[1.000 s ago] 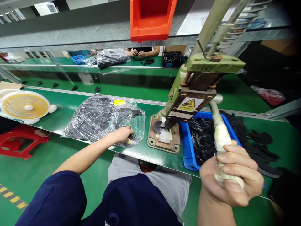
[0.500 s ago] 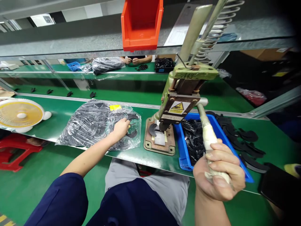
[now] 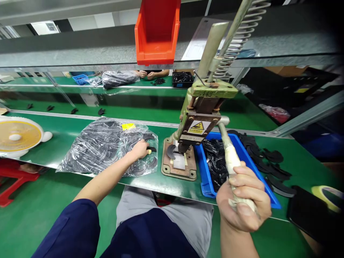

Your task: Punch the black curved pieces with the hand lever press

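My right hand is wrapped around the taped lever handle of a green hand press. On the press base lies a black curved piece beside a pale metal plate, under the tool. To the left, my left hand is over a clear plastic bag full of black curved pieces. Its fingers, with yellow tips, pinch a small black piece that sticks out to the right.
A blue bin of black parts stands right of the press, with loose curved pieces beyond it. A yellow tape roll lies far right. A fan is at left, an orange bin overhead. Another person's hands show behind.
The view has shifted slightly. My left hand now has a black piece standing out from its fingertips over the bag. My right hand stays on the lever handle.
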`<state>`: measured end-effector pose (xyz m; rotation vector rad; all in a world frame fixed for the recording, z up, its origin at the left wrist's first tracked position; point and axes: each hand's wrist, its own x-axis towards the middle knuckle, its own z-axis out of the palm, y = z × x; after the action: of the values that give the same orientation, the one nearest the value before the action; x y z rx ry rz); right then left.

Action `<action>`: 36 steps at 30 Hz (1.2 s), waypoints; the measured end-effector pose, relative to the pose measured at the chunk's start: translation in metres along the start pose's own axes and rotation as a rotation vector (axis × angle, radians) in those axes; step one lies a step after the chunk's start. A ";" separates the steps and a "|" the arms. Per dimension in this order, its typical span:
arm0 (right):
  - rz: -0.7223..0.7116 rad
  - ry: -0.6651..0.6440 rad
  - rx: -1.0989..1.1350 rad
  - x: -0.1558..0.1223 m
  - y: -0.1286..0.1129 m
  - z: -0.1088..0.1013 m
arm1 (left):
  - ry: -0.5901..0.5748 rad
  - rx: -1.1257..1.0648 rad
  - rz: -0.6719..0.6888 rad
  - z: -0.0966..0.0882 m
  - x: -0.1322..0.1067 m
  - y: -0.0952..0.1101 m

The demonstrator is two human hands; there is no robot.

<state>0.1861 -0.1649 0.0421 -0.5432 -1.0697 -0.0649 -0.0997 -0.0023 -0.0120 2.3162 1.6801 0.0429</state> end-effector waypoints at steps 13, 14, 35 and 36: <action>-0.014 -0.048 -0.017 0.000 -0.001 -0.001 | -0.041 -0.992 -0.179 -0.018 0.008 0.049; -0.013 -0.051 -0.013 -0.001 -0.001 -0.002 | -0.080 -1.110 -0.185 -0.017 0.008 0.060; 0.081 -0.228 -0.037 -0.002 -0.007 -0.018 | -0.206 -1.187 -0.326 0.001 0.031 0.120; 0.082 -0.227 -0.040 -0.001 -0.007 -0.018 | -0.207 -1.177 -0.318 0.002 0.032 0.120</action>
<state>0.1980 -0.1799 0.0372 -0.6404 -1.2681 0.0486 0.0228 -0.0068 0.0109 1.1307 1.3169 0.5396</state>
